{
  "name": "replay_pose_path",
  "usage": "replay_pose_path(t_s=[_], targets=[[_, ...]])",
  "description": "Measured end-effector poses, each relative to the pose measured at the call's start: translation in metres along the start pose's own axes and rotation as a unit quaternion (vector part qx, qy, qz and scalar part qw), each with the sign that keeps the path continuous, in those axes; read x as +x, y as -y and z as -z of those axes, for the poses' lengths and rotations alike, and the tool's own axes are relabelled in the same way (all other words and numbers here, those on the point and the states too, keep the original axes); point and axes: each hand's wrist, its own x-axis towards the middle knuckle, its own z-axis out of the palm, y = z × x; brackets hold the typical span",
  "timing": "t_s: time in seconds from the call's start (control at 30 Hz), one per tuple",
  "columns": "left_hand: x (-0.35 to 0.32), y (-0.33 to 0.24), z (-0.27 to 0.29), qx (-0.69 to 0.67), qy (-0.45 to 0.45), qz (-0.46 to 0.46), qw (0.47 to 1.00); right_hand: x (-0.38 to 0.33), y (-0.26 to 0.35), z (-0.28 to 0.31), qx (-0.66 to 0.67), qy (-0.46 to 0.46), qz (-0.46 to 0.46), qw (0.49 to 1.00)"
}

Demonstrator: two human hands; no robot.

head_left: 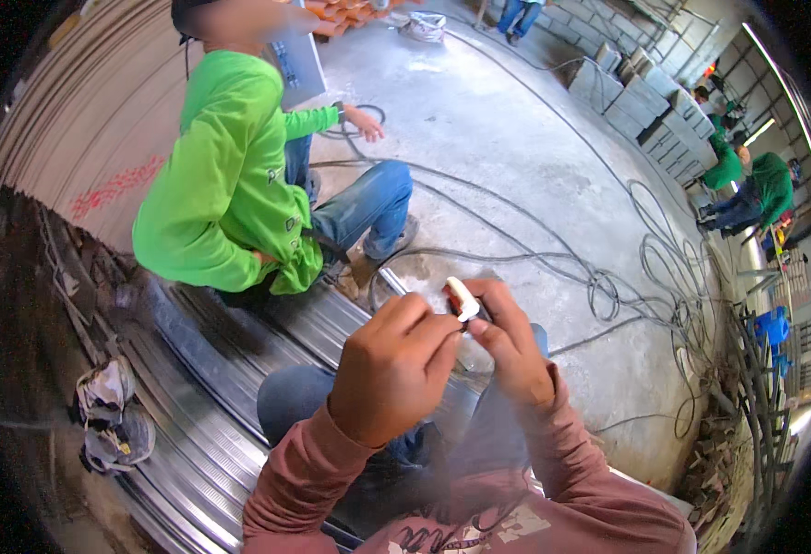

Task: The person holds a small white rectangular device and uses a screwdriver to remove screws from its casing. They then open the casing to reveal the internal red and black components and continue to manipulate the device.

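In front of my chest, both hands meet around a small white curved piece with a reddish-brown inner side; its exact kind is not clear. My right hand pinches it between thumb and fingers. Close against its lower left side, my left hand is closed, thumb pressed to the bent fingers. A small dark bit shows between the two thumbs, too small to name. What the left fingers grip, if anything, is hidden by the back of the hand.
Stacked metal channels lie beneath me and a person in a green shirt sitting at the left. Black cables loop across the concrete floor. Grey blocks and other workers are at the far right. A dusty bag lies at lower left.
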Motion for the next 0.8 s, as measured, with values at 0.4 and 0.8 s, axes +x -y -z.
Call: replay_pose_path(t_s=[0.4, 0.8], targets=[[0.001, -0.021, -0.008, -0.068, 0.034, 0.087, 0.993, -0.011, 0.004, 0.017, -0.073, 0.016, 0.103, 0.992], [0.002, -0.018, -0.012, -0.013, 0.009, 0.061, 0.998, -0.012, 0.008, 0.015, -0.035, -0.009, 0.078, 0.996]])
